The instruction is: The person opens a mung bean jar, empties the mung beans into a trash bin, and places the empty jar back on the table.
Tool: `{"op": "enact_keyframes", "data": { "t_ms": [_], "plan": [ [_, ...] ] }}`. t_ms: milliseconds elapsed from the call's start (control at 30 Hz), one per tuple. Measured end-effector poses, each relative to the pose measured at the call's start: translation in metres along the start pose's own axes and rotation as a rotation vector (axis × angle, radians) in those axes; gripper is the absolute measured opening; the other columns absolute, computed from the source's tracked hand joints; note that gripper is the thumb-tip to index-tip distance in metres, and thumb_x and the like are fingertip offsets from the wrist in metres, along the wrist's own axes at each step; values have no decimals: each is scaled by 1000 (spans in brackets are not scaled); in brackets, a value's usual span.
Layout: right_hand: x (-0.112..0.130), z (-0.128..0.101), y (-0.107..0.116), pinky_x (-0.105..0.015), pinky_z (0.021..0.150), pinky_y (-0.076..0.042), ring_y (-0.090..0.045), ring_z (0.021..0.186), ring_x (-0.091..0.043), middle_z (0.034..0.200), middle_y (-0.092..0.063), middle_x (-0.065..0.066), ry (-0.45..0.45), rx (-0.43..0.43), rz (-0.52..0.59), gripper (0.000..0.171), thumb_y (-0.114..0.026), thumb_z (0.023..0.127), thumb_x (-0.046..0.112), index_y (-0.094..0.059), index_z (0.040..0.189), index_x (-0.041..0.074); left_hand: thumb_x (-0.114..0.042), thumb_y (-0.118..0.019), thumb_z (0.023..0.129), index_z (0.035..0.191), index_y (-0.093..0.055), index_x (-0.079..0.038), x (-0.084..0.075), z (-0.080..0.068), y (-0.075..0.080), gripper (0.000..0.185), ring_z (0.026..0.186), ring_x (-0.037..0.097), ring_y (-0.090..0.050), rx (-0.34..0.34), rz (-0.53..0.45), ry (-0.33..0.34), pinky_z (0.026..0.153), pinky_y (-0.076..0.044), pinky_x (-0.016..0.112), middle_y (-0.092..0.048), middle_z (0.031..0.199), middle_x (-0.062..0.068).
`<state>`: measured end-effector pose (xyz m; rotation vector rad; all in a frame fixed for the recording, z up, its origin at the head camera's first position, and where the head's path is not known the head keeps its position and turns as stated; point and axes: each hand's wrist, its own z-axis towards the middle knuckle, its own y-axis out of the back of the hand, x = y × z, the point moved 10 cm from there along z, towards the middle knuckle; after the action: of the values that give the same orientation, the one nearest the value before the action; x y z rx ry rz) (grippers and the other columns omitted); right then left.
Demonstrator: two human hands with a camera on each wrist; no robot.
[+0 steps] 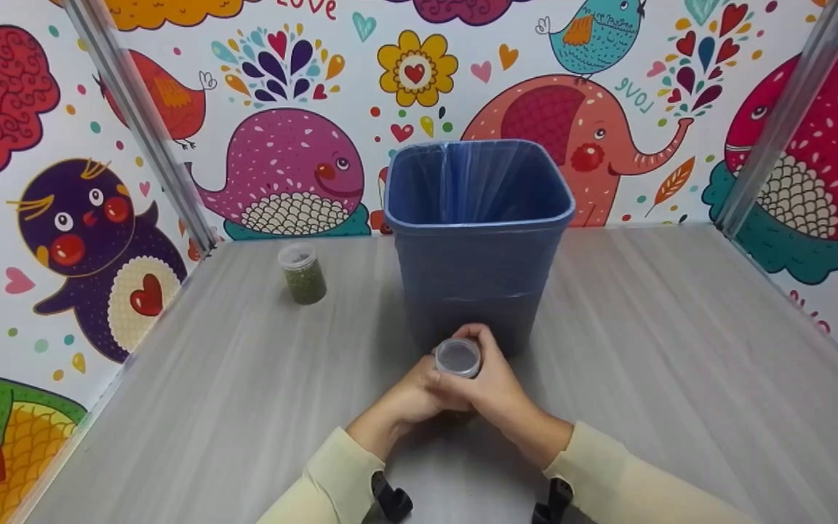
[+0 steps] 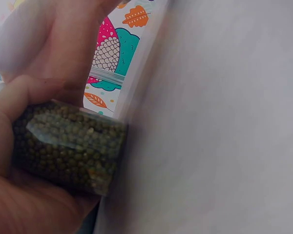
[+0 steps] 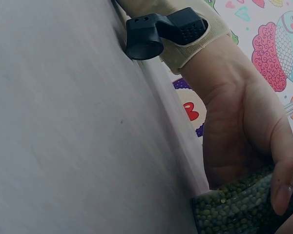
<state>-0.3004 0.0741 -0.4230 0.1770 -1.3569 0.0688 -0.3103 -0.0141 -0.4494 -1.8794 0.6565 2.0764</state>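
A small clear jar (image 1: 457,357) filled with green beans and closed by a clear lid stands on the grey table (image 1: 681,327), just in front of a blue bin (image 1: 477,218). My left hand (image 1: 408,399) grips the jar's body from the left. My right hand (image 1: 500,384) curls over its top, fingers round the lid. The left wrist view shows the bean-filled jar (image 2: 68,146) held between the left hand's fingers (image 2: 29,204). In the right wrist view the jar (image 3: 234,207) sits on the table under the left hand's thumb (image 3: 283,185).
The blue bin, lined with a blue bag, is open and looks empty. A second lidded jar of green beans (image 1: 304,273) stands at the back left. Colourful cartoon walls (image 1: 281,167) and metal posts (image 1: 142,124) enclose the table on three sides.
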Motion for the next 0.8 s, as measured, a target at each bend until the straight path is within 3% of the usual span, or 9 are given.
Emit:
{"op": "enact_keyframes", "data": {
  "t_ms": [333,467,667,800],
  "plan": [
    [1,1,1,-37,102,-46,-62,114,-23,121,-69,-10,12,-14,-9,64,-93,79,16,-51,126,5,2,-84,74,141,-60,2,0,0,2,71,106,11,-61,-13,28,13,98,-49,30,-70,126,5],
    [1,1,0,-36,103,-45,-63,115,-23,121,-70,-10,14,2,1,62,-92,81,16,-52,126,4,4,-83,74,149,-54,3,-2,1,1,80,109,11,-61,-3,26,-13,101,-48,30,-70,129,7],
    [2,1,-2,-39,103,-46,-63,115,-23,124,-70,-9,25,44,-22,54,-91,83,18,-63,127,6,4,-84,75,126,-67,3,-2,1,0,54,101,10,-62,2,3,-15,96,-50,30,-72,115,2],
    [1,2,-3,-41,103,-46,-63,114,-23,124,-70,-8,23,48,-37,52,-91,83,18,-65,127,8,4,-83,76,124,-68,2,-1,1,0,50,100,10,-62,2,5,-14,95,-50,30,-72,114,0]
  ]
}}
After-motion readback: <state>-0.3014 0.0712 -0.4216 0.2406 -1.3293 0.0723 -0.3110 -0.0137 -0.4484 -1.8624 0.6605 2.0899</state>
